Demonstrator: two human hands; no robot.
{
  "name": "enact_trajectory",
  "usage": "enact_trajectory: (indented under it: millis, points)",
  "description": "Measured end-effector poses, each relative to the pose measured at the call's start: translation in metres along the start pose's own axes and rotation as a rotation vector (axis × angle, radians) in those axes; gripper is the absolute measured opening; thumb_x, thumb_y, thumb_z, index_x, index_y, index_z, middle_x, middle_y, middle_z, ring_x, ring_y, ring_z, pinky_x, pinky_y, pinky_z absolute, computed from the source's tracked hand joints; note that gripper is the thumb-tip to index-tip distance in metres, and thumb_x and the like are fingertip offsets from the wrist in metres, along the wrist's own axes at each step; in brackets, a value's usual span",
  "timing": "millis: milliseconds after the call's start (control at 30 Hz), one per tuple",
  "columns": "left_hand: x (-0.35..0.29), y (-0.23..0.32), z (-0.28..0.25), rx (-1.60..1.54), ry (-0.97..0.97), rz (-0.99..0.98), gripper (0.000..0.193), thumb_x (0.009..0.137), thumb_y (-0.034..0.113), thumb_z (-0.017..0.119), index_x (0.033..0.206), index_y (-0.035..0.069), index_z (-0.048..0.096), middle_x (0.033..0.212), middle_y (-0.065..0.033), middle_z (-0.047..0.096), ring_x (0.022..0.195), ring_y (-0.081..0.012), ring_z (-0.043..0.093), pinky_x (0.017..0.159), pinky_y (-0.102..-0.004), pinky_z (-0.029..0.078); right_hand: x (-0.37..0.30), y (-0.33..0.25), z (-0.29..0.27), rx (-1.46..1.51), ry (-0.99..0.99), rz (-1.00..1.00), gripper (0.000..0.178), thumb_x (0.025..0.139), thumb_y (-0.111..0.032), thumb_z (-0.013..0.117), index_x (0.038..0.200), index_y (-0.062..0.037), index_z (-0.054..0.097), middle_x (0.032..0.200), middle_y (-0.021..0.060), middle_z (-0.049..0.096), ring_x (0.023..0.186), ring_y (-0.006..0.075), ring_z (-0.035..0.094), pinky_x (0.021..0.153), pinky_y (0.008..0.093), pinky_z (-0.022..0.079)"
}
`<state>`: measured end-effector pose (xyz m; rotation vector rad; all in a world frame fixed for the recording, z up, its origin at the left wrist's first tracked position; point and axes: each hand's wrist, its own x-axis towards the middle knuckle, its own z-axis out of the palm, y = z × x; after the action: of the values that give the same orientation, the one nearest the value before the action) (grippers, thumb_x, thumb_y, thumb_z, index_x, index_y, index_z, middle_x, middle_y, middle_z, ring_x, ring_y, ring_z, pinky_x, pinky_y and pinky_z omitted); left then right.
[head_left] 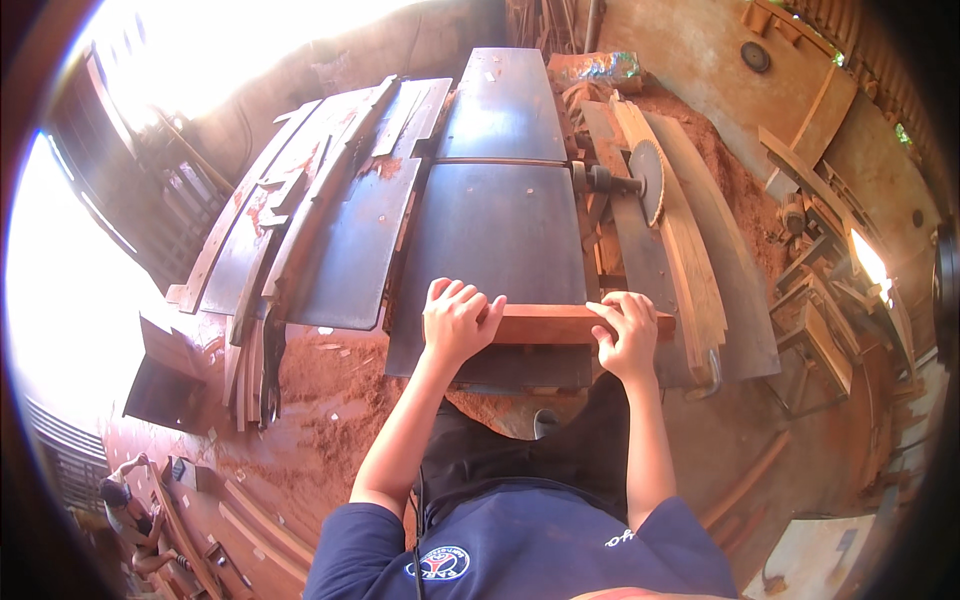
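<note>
A short reddish wooden board (pixel 545 325) lies crosswise over the near end of a dark metal machine table (pixel 500 230). My left hand (pixel 460 318) is closed around its left end, with the fingers curled over the far side. Toward its other end, my right hand (pixel 628 332) grips the board with thumb and bent fingers, and a bit of wood sticks out beyond it. The underside of the board and some fingertips are hidden.
A toothed circular saw blade (pixel 650 183) on a shaft stands right of the table, beside long wooden planks (pixel 690 270). Another metal table (pixel 350 265) with wood strips is on the left. Sawdust (pixel 345 385) covers the floor. Another person (pixel 135 515) works at lower left.
</note>
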<state>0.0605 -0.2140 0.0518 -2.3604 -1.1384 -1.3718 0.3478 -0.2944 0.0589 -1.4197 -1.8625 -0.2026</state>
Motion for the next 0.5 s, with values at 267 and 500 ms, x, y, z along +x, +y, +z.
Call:
enact_trajectory:
  millis: [267, 500]
  points:
    - [-0.004, 0.002, -0.012, 0.072, -0.248, -0.041, 0.037, 0.094, 0.041, 0.076, 0.083, 0.008, 0.063, 0.092, -0.0070, 0.064, 0.095, -0.0282, 0.062, 0.089, -0.0433, 0.045, 0.008, 0.006, 0.008, 0.000, 0.025, -0.034, 0.015, 0.083, -0.015, 0.079, 0.098, -0.0123, 0.080, 0.092, 0.0025, 0.067, 0.097, 0.0255, 0.065, 0.096, 0.0433, 0.048]
    - [-0.008, -0.005, 0.004, 0.161, -0.253, -0.121, 0.042, 0.097, 0.048, 0.073, 0.084, 0.009, 0.067, 0.092, -0.0078, 0.063, 0.098, -0.0294, 0.062, 0.088, -0.0437, 0.045, 0.017, 0.021, 0.027, -0.015, 0.016, 0.003, 0.011, 0.091, -0.019, 0.075, 0.085, -0.0095, 0.076, 0.083, 0.0049, 0.070, 0.086, 0.0265, 0.068, 0.083, 0.0432, 0.051]
